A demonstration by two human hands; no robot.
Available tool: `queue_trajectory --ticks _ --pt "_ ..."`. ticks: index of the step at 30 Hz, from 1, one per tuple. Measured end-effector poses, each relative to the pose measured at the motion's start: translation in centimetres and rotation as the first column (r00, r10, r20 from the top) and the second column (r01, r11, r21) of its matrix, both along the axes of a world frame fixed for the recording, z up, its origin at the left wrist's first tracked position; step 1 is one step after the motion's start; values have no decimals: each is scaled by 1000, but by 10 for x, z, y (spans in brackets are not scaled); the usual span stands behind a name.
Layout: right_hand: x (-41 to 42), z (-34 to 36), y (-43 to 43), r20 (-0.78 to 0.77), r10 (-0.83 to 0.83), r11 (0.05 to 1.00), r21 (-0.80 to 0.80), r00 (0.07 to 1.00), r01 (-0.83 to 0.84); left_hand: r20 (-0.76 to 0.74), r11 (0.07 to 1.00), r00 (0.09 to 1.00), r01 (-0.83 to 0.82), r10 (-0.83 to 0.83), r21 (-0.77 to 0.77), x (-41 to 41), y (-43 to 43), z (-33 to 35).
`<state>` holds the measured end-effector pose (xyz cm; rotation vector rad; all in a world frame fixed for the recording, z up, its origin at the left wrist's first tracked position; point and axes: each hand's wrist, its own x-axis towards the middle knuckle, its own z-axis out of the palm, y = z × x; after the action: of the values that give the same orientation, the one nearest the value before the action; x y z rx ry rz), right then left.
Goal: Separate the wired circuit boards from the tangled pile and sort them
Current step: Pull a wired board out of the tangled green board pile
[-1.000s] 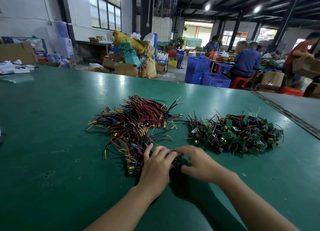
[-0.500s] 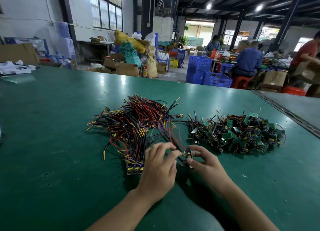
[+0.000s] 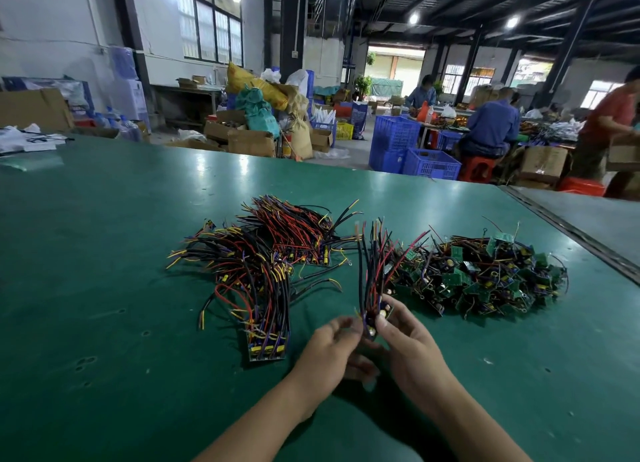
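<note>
Item in hand: 1 wired circuit board, the held board [image 3: 375,318], lifted clear of the table [image 3: 104,288], between the 2 heaps and toward the near edge.
Its leads: the wires [image 3: 372,264] rise from it in a loose fan of black, red and yellow, with the free ends up and leaning toward the far edge.
Right hand: the right hand [image 3: 415,354] pinches the held board's right side between thumb and fingers.
Left hand: the left hand [image 3: 329,354] sits at the board's left side with fingers curled toward it. Blur hides the tips, so we cannot tell whether it pinches or only touches.
Source stock: the tangled pile [image 3: 485,274] of green boards and short leads lies toward the right edge, just beside the raised wires.
Sorted stock: the sorted group [image 3: 266,264] lies left of the hands, with boards toward the near edge and leads running toward the far edge.
Step, as we judge it: 1 board is free and waiting to be laid with the sorted group.
Risk 1: the raised wires stand near the tangled pile, so a sweep that way could hook a lead and drag boards along.
Risk 2: the grip is small and at the board only, so a snagged lead could twist it out of the fingers.
Risk 3: laid down carelessly, its leads could cross those of the sorted group and knot into them.
</note>
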<state>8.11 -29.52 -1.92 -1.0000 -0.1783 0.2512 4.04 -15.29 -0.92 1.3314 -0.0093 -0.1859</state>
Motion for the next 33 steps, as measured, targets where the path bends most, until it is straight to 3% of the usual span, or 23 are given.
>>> queue_trajectory --ticks 5,9,13,18,26,33 --pt "-1 -1 1 67 30 998 -61 997 -26 -77 969 997 6 -26 -247 3 3 2" --pt "-1 -7 1 130 12 990 -141 991 6 -60 943 998 -21 1 -332 6 6 0" --pt "-1 -9 2 203 -21 983 -172 979 57 -45 944 997 -67 55 -324 6 8 -2" --pt "3 -14 -3 163 -42 975 -207 986 76 -35 952 995 -95 88 -292 5 11 -2" --pt "0 -11 2 294 -113 895 -385 949 226 -25 960 996 -91 88 -265 3 16 1" --pt "-5 -12 3 371 -88 874 -416 924 251 4 990 993 -115 116 -77 -3 19 -1"
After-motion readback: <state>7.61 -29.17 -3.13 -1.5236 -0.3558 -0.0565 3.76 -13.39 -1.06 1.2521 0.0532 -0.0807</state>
